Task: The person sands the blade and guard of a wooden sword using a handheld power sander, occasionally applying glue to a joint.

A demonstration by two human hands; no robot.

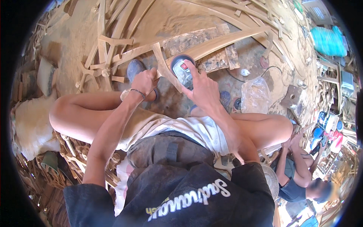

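In my right hand (206,90) is a grey handheld angle grinder (183,76) with a red part on top and a round dark disc at its far end. The fingers wrap its body, and the disc lies close against a pale curved wooden piece (162,62); whether they touch I cannot tell. My left hand (145,82) is closed on that wooden piece, just left of the grinder, with a dark band at the wrist. A long curved board (223,41) reaches away to the right behind the disc, lying over rough wooden blocks (213,62).
Shaped wooden parts (109,41) lie at the far left on a dusty floor. A clear plastic bag (256,94) and a cable (272,68) are at the right. Another person (298,178) sits at the lower right. A turquoise wrapped bundle (328,41) stands at the far right.
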